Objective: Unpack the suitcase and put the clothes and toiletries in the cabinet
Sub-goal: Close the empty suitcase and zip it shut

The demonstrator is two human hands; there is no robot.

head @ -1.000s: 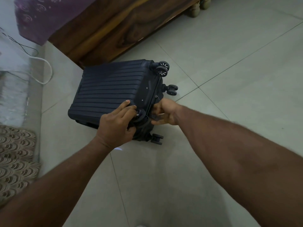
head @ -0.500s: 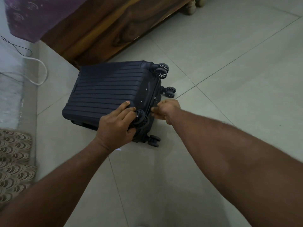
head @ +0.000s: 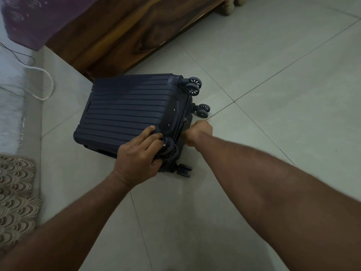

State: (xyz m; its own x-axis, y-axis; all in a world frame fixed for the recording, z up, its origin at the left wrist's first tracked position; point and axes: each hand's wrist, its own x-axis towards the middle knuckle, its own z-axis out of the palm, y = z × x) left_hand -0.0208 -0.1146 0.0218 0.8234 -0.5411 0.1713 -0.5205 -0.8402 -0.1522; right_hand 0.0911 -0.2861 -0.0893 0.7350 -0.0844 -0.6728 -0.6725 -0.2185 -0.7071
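A dark navy hard-shell suitcase [head: 127,112] lies flat and closed on the tiled floor, its ribbed lid up and its wheels pointing to the right. My left hand [head: 139,155] grips its near right corner, fingers wrapped over the lid edge beside a wheel. My right hand [head: 199,132] is closed into a fist against the wheel-end side, at the zip line just below a small zip pull [head: 185,120]; what the fingers pinch is hidden. No clothes, toiletries or cabinet are in view.
A wooden bed frame [head: 125,36] with a purple sheet [head: 39,18] runs along the top, just behind the suitcase. A white cable [head: 46,83] loops on the floor at the left. A patterned mat [head: 15,194] lies at the lower left. Open tiled floor spreads to the right.
My right hand has slid along the wheel-end side of the suitcase, away from my left hand and toward the far wheels. My left hand keeps the same grip on the corner.
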